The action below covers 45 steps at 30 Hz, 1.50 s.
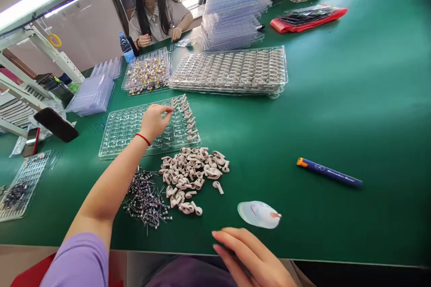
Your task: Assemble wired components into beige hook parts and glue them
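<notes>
My left hand (155, 122) reaches over a clear plastic tray (117, 136), thumb and forefinger pinched at a beige earbud shell (174, 102) near its far right corner. More beige shells sit in the cells along the tray's right side. In front of the tray lies a loose pile of earbud shells (191, 168), with one shell (218, 187) apart to its right. Low at the table's front edge is my right hand (251, 251), thumb and fingers slightly apart, with nothing visible between them. Beyond its fingertips lies a translucent whitish piece (258, 214) with a brownish tip.
Small dark parts with thin wires (148, 197) lie beside my left forearm. A blue pen-like tube (330, 173) rests at right. Behind stand filled trays (232, 69), a tall stack of clear trays (232, 9) and a bottle (126, 48). A person (158, 22) sits across the table.
</notes>
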Available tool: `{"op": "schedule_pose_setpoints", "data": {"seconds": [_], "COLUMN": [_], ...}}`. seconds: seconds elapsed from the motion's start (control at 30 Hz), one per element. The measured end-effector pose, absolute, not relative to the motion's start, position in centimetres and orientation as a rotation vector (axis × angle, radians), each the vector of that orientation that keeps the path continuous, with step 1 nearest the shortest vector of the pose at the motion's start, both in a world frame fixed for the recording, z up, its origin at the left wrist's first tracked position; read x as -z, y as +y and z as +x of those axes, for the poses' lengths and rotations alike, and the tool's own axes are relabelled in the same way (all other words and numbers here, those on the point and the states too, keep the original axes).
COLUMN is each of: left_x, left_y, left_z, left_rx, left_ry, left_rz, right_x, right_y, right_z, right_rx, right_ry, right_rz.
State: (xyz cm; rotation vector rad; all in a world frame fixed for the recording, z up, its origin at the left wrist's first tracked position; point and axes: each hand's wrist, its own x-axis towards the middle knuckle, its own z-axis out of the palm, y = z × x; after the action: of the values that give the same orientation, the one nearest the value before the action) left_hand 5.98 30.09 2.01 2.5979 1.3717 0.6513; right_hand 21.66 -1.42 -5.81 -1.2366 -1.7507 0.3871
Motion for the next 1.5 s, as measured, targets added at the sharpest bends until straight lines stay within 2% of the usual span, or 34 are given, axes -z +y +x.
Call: {"op": "schedule_pose_setpoints", "data": {"seconds": [0.23,0.47,0.67,0.9,1.17,1.33,1.5], "left_x": [-3.2,-1.1,-0.2,-0.7,0.5,0.8,1.1], "left_y": [15.9,6.8,5.2,4.9,5.7,6.0,6.4], "left_z": [0.5,-2.7,-2.0,-3.5,-0.2,3.0,4.9], "left_rx": [-0.516,-0.446,-0.454,-0.66,-0.666,-0.631,-0.447], "left_ry": [1.12,1.284,1.399,1.543,1.365,1.248,1.293], "left_rz": [2.556,2.519,2.502,2.402,2.432,2.635,2.786], "right_x": [5.7,6.3,5.2,4.8,5.1,4.9,4.6], "right_y": [2.1,2.7,1.8,2.8,0.5,-1.4,-2.0], "right_z": [18.2,18.6,17.2,13.7,16.9,20.7,22.3], "right_rx": [-0.093,-0.065,-0.048,-0.064,-0.057,-0.22,-0.381], "right_ry": [-1.825,-1.862,-1.902,-1.995,-1.928,-1.756,-1.616], "right_rz": [-1.304,-1.342,-1.312,-1.313,-1.316,-1.339,-1.396]}}
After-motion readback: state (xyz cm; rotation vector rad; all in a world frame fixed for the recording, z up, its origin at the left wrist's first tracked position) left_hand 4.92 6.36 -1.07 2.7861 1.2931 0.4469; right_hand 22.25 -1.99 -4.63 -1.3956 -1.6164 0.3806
